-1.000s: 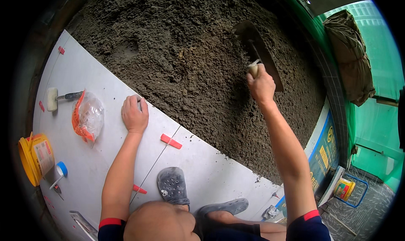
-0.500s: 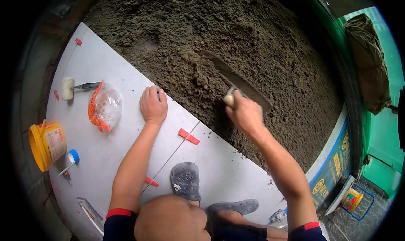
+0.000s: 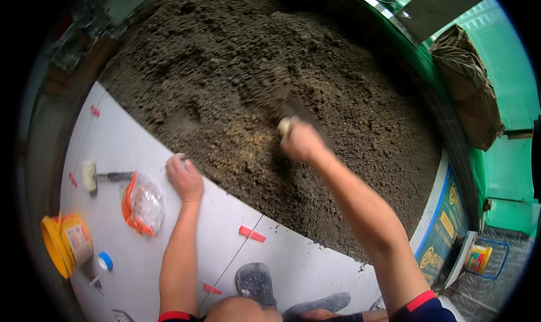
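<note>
My right hand (image 3: 303, 140) is closed round the pale handle of a trowel (image 3: 309, 118). Its long, flat blade is smeared by motion and sits low over the damp, crumbly sand-and-cement mortar (image 3: 360, 80). Lighter, freshly disturbed mortar shows just left of that hand. My left hand (image 3: 186, 178) leans on the edge of the light grey floor tiles (image 3: 220, 212), beside the mortar, its fingers somewhat bent and apart. A small grey bit shows at its fingertips; what it is I cannot make out.
On the tiles lie red wedges (image 3: 252, 233), a white-headed mallet (image 3: 90, 176), an orange-and-clear plastic bag (image 3: 147, 205), a yellow bucket (image 3: 67, 243) and a blue-capped item (image 3: 104, 261). My grey clogs (image 3: 255, 282) stand there too. A brown sack (image 3: 466, 88) is at right, near green sheeting (image 3: 513, 85).
The view has tilted farther ahead, so the tiles sit lower. My right hand has swept the trowel forward and left over the mortar. The left hand stays by the tile edge.
</note>
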The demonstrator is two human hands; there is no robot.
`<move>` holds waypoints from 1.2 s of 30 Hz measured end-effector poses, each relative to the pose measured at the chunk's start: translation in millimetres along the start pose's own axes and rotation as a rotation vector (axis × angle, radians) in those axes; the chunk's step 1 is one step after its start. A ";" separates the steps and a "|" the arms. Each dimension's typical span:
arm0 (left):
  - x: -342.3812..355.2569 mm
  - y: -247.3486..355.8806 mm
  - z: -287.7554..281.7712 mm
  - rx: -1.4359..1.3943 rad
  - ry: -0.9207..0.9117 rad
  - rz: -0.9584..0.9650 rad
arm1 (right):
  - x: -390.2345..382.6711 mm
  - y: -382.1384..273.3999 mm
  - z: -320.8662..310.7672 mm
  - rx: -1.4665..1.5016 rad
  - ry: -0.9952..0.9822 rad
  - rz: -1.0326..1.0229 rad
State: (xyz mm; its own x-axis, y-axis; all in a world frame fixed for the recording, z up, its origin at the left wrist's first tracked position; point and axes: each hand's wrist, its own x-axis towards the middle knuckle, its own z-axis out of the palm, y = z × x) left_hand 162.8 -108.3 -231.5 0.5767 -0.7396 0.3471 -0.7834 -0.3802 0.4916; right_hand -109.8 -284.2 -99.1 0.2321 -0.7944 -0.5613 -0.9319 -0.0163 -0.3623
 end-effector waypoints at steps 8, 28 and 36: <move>59.6 -33.7 -0.2 0.178 0.040 -0.087 | -81.1 54.4 -86.7 -0.008 -0.084 0.241; 67.4 -26.7 15.7 0.411 -0.108 -0.204 | 59.2 180.1 -205.1 0.925 0.546 0.463; 64.7 -50.7 14.9 0.528 -0.094 -0.218 | 74.0 53.9 -96.3 0.482 -0.293 0.268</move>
State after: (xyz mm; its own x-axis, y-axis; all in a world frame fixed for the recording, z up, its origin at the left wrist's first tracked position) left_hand 236.4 -145.1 -245.9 0.7338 -0.6497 0.1985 -0.6719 -0.7373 0.0707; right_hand -169.6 -402.4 -88.5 0.1387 -0.5321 -0.8353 -0.7536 0.4905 -0.4376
